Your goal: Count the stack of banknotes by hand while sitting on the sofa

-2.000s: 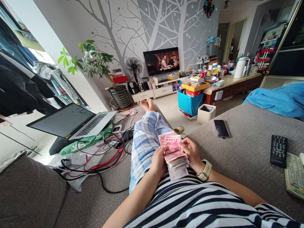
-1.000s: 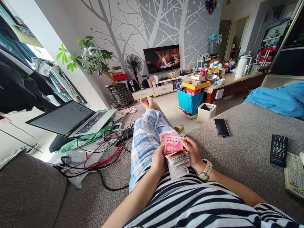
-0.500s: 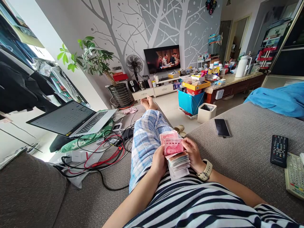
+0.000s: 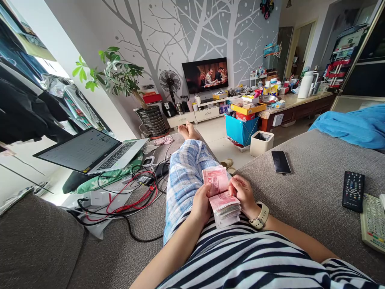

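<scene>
A folded wad of banknotes (image 4: 225, 204) is held above my lap, pink notes on top and paler, differently coloured edges showing beneath. My left hand (image 4: 201, 204) grips the wad from its left side, the thumb lying over the fold. Beyond the fold, the pink upper notes (image 4: 215, 180) stand up and lean away from me. At the right edge, my right hand (image 4: 244, 196) is closed, thumb and forefinger pinched by the top pink note. Its other fingers are curled and partly hidden. A pale watch (image 4: 260, 216) sits on my right wrist.
On the grey sofa (image 4: 313, 192) to the right lie a phone (image 4: 281, 162), a black remote (image 4: 353, 191) and a pale remote (image 4: 373, 223). An open laptop (image 4: 81, 150) and tangled cables (image 4: 136, 200) are at the left. A bin (image 4: 261, 143) stands on the floor ahead.
The pink note that my right fingers held raised across the middle has folded down toward me onto the lower wad. The right fingers have shifted slightly down; the left hand stays put.
</scene>
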The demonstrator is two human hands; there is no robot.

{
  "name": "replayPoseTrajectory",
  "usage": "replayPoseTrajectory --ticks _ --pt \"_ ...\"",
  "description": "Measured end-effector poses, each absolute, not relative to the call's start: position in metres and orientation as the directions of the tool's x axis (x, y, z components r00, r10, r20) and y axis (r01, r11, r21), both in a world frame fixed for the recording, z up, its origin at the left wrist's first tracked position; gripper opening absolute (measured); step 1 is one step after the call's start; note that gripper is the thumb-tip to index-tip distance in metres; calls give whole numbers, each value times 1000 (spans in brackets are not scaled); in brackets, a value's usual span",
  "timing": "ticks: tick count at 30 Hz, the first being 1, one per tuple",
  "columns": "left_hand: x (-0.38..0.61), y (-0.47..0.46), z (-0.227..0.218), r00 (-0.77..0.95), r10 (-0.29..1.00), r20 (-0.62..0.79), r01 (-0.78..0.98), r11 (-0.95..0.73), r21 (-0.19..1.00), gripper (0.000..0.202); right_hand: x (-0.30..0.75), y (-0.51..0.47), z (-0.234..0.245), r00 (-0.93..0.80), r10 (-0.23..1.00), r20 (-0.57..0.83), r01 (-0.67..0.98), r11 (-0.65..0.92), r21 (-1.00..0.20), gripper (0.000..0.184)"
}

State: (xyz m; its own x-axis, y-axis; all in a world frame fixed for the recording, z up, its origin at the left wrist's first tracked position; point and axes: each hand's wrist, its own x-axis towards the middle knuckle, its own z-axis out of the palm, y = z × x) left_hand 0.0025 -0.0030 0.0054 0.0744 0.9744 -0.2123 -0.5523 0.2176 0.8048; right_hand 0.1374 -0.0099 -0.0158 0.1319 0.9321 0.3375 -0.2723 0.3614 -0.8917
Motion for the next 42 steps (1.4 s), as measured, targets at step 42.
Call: replayPoseTrajectory --ticks 42 --pt "1 3 0 74 972 -225 -538 229 811 15 138 -7 -16 158 918 363 -252 393 -884 30"
